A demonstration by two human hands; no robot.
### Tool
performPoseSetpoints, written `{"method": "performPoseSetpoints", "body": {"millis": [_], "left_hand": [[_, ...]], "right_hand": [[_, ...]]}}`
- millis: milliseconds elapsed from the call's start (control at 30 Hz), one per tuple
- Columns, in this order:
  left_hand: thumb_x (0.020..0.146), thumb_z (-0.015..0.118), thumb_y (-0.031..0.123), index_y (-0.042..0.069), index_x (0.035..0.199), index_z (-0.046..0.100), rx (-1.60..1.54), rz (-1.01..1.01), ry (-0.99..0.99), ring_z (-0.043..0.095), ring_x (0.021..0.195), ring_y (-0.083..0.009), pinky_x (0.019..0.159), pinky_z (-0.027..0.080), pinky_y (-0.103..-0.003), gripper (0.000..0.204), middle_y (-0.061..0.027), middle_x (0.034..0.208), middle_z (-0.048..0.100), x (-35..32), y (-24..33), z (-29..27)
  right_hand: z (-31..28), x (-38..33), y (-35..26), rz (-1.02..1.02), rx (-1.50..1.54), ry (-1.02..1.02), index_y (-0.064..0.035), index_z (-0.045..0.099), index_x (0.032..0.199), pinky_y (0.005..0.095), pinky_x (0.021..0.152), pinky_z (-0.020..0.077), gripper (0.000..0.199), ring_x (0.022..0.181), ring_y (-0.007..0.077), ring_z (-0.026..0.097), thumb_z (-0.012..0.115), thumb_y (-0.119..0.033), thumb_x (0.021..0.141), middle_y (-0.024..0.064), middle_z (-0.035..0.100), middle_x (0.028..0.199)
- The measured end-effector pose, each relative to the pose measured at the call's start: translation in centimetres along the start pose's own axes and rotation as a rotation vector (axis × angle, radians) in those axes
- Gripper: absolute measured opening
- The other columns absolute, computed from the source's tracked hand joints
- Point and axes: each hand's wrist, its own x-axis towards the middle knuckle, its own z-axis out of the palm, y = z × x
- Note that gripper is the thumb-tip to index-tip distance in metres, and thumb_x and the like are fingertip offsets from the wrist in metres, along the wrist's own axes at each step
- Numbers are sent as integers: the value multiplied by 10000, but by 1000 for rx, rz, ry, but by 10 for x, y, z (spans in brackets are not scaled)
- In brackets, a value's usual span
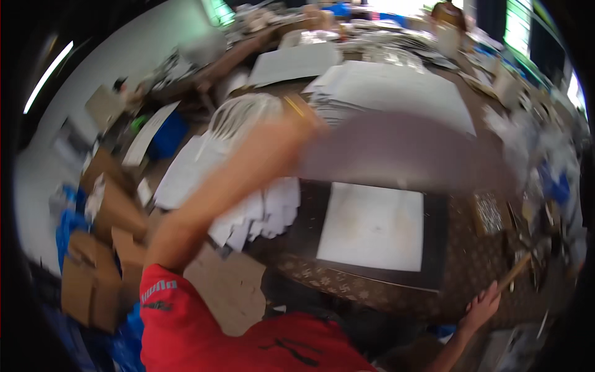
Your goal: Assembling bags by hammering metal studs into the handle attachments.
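Note:
My left hand (304, 127), blurred by motion, is raised over the table at the left edge of a grey-brown sheet (396, 149). Its fingers are smeared, but they appear closed on that sheet, which is tilted up and blurred. Below it, a white square sheet (375, 226) with faint brownish smudges lies on a dark board (434, 248). At the lower right, my right hand (483, 307) is closed round a wooden stick (517, 271), whose far end is lost among clutter.
White paper bags (192, 173) with looped handles (245, 115) lie fanned left of the board. Stacks of white sheets (396, 87) stand behind. Cardboard boxes (90, 279) are on the floor at left; clear plastic wrapping (527, 136) crowds the right side. A patterned brown cloth (477, 266) covers the table.

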Motion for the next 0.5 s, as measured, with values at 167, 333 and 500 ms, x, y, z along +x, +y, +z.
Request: {"method": "performPoseSetpoints", "body": {"millis": [167, 333, 500], "left_hand": [[935, 595, 115, 97, 1019, 703, 598, -114, 769, 696, 858, -361, 733, 542, -439, 138, -166, 968, 717, 110, -73, -100], [901, 563, 63, 167, 1079, 696, 456, 72, 827, 694, 935, -274, 769, 547, -411, 245, -35, 1092, 715, 217, -49, -16], [892, 544, 63, 183, 1100, 702, 312, 38, 365, 681, 973, -273, 765, 521, -452, 287, -60, 1045, 707, 259, -23, 118]], "right_hand": [[19, -14, -19, 11, 204, -24, -146, 460, 900, 225, 375, 243, 266, 447, 22, 278, 532, -345, 1060, -73, 336, 647], [16, -12, -18, -4, 225, 7, -131, 412, 854, 230, 383, 255, 314, 462, 23, 272, 502, -335, 1075, -55, 333, 667], [16, -11, -18, -19, 244, 17, -147, 441, 889, 220, 376, 251, 281, 453, 19, 289, 525, -351, 1063, -65, 350, 661]]}}
